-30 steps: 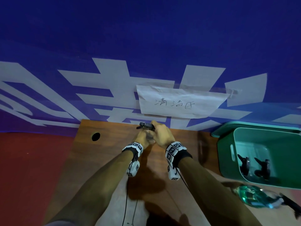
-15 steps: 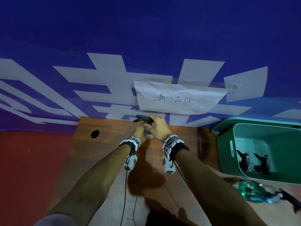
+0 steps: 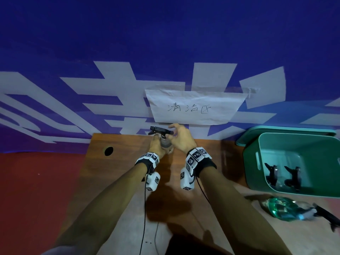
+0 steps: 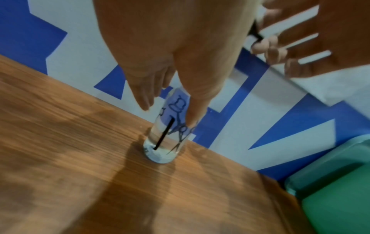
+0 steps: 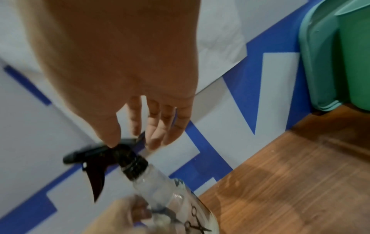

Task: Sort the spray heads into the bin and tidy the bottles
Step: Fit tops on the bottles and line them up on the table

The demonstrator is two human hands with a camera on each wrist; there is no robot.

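A clear bottle (image 3: 165, 143) with scissor prints stands upright at the far edge of the wooden table (image 3: 110, 181), against the blue wall. A black spray head (image 3: 160, 130) sits on its neck, nozzle pointing left. My left hand (image 3: 158, 142) grips the bottle body; in the left wrist view its thumb and fingers (image 4: 145, 104) lie on either side of the bottle (image 4: 172, 126). My right hand (image 3: 173, 131) holds the rear of the spray head (image 5: 112, 155), thumb on top and fingers (image 5: 160, 134) behind it.
A green bin (image 3: 257, 144) stands at the right with two black spray heads (image 3: 272, 173) inside and its lid (image 3: 276, 129) behind. A green-tinted bottle (image 3: 283, 208) with its spray head on lies in front of the bin. A cable hole (image 3: 109, 151) is at the table's left.
Both hands stay at the bottle by the wall. The right hand has drawn slightly to the right, to the rear of the spray head, so the bottle neck now shows between the hands.
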